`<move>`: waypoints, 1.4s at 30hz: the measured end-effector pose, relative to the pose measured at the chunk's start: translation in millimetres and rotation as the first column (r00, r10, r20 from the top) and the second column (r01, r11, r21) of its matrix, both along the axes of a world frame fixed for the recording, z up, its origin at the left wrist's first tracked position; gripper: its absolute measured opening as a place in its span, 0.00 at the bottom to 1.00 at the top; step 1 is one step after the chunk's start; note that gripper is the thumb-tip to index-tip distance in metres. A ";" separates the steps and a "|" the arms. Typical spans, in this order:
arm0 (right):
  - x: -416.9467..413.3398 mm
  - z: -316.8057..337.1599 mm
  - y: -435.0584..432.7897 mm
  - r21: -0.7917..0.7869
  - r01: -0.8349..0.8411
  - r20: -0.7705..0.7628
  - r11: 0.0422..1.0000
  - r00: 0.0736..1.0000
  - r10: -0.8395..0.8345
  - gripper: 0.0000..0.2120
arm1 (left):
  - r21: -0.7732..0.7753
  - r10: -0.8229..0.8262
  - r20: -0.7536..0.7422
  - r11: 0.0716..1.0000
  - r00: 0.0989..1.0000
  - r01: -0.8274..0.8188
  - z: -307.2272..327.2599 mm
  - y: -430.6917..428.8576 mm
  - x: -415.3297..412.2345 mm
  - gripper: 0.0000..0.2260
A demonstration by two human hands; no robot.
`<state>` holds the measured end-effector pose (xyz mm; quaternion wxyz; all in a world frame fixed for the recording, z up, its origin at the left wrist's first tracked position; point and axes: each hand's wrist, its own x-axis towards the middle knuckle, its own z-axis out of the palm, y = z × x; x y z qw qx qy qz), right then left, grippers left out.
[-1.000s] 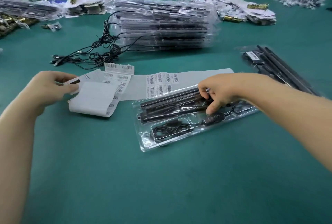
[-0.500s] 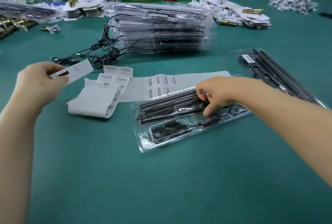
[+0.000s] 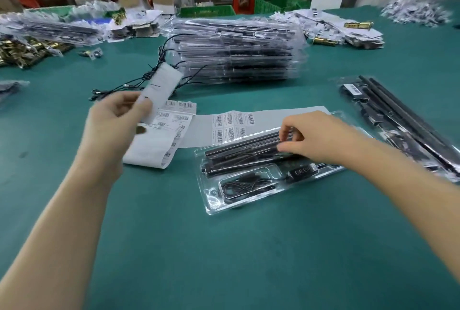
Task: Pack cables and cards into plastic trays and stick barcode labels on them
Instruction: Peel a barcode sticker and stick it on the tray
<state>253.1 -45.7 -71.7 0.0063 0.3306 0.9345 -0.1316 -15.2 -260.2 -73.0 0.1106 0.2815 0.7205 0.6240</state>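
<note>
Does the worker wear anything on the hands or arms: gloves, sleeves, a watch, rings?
No. The left hand and right hand are bare, with no gloves, and both forearms are uncovered to the frame edge. No watch, bracelet or ring shows, though the left hand is motion-blurred.

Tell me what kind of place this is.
Most likely a packing workshop or small factory: a stack of filled clear trays on a green worktable, barcode label sheets, and green crates behind.
</note>
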 end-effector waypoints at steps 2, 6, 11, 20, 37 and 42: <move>-1.6 -1.6 -20.7 -0.267 0.014 -0.282 0.964 0.955 -0.092 0.10 | -0.004 -0.210 0.079 0.977 0.974 0.211 -4.5 8.9 30.5 0.08; -2.6 -14.6 -69.2 -0.734 -0.192 -0.515 0.651 0.782 -0.350 0.16 | -0.037 -0.470 0.103 0.879 0.877 0.475 -23.7 22.7 88.6 0.07; 19.9 -34.1 -92.7 -0.766 -0.140 -0.564 0.627 0.615 -0.552 0.05 | -0.172 -0.625 -0.139 0.779 0.768 0.602 -33.4 18.8 102.1 0.09; 68.8 -48.5 -135.1 -0.956 0.031 -0.259 0.291 0.371 -0.892 0.07 | -0.631 -0.799 -0.445 0.600 0.404 0.492 -37.2 -12.4 77.6 0.18; 35.3 -47.3 -172.9 -0.996 -0.034 -0.088 0.082 0.491 -0.867 0.09 | -0.512 -0.671 -0.682 0.722 0.291 0.465 -54.8 -22.1 82.8 0.05; 21.7 -46.6 -174.9 -0.993 -0.053 -0.117 0.105 0.355 -0.928 0.08 | -0.531 -0.691 -0.636 0.715 0.344 0.455 -55.9 -23.4 81.0 0.04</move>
